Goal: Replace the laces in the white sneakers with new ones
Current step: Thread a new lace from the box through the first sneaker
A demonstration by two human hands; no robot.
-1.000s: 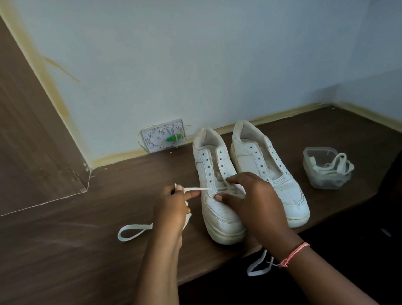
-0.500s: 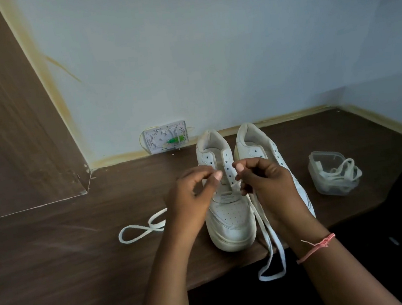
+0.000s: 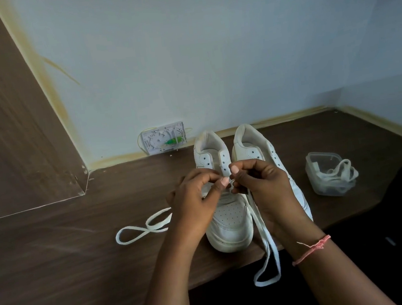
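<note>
Two white sneakers stand side by side on the dark wooden shelf [image 3: 58,269], toes toward me: the left sneaker [image 3: 227,219] and the right sneaker [image 3: 251,144]. A white lace runs through the left sneaker. One end loops on the shelf at the left [image 3: 141,229], the other hangs over the front edge [image 3: 267,257]. My left hand [image 3: 195,203] and my right hand [image 3: 261,185] meet above the left sneaker's eyelets, each pinching a lace end between thumb and fingertip. The hands hide the lower eyelets.
A clear plastic container [image 3: 321,163] holding more white laces sits to the right of the sneakers. A white wall socket plate [image 3: 163,137] leans at the back wall. A wooden panel [image 3: 11,123] rises at the left. The shelf's front edge runs just below the sneaker toes.
Both hands rose from the left sneaker's toe area and came together over its eyelets, pulling the lace up. The right lace end, which hung below the edge, now trails from my right hand.
</note>
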